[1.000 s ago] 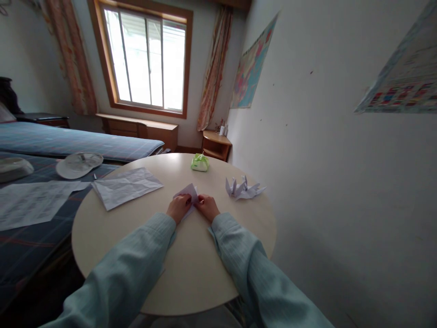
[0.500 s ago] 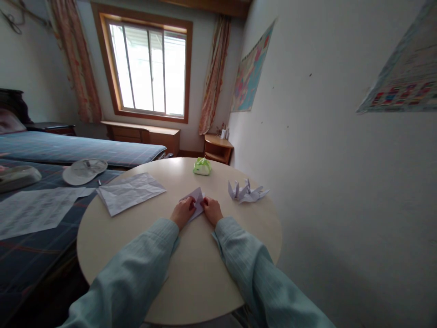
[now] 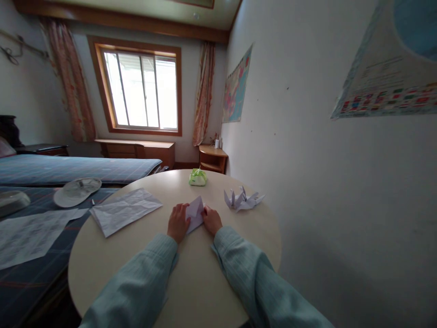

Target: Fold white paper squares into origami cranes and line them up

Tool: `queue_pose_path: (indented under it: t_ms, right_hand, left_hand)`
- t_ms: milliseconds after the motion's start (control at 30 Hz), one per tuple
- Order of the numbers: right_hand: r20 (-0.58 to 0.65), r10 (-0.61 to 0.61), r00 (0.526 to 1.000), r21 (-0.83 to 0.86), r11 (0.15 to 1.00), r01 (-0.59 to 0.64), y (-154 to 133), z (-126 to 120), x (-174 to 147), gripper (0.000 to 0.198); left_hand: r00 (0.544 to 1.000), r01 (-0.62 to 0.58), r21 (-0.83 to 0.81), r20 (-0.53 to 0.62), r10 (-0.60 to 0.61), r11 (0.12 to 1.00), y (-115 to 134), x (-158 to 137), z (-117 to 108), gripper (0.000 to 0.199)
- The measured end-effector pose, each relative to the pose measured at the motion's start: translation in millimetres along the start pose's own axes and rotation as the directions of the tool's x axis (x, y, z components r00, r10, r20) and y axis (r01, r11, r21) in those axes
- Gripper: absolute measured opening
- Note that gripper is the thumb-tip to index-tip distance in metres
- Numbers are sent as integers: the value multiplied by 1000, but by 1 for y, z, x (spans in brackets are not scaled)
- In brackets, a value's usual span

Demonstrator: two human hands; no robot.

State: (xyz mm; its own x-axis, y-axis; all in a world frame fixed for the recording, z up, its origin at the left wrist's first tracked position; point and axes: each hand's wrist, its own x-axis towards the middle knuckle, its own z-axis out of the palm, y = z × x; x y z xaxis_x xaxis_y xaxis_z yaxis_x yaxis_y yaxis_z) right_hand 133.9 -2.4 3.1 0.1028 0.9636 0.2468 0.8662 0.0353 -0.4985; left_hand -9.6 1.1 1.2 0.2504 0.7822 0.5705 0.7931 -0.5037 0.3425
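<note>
A small folded sheet of white paper is between my two hands over the middle of the round table. My left hand grips its left side, with the thumb along the near edge and the fingers behind. At the paper's right edge my right hand is closed, pinching it between thumb and fingers. One pointed flap of the paper stands up between the hands. Several folded paper cranes sit together to the right of my right hand.
The round cream table carries creased paper sheets at left and a green tissue pack at the far side. Beside it, a bed holds a white cap and printed sheets. A white wall rises at right.
My left hand has shifted from pinching over the paper's face to holding its left side, so more of the paper shows. The right hand keeps its pinch. The camera view has tilted up.
</note>
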Motion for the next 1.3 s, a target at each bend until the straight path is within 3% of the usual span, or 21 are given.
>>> queue_pose_path:
  t_ms: [133,300,567,733,1000,1300]
  right_hand:
    - [7,-6,1000,-6,1000,6,0,0,0,18]
    - [18,12,1000,-33,999,-11,-3,-4,0,28]
    - [32,-39,999,-35,999,40,-1,-4,-2,22]
    - [36,-40,999,-43,998,41,1,-1,-2,37]
    - [30,-41,999,-4,999,41,4,-1,0,35]
    - [27,-25,999,3,1000,25,3,-2,0,34]
  left_hand:
    - [993,113,10,-41,-113,994,-8,1,4,52]
    - [952,276,-95,166,-258,956,-17,3,8,46]
    - [940,237,5,252,-230,972,-13,6,5,17]
    - [930,275,-21,260,-260,961,-13,6,4,15]
    - [924,320,-70,242,-295,945,-9,7,3,13]
    - [912,320,75,247,-328,945,-4,5,-2,19]
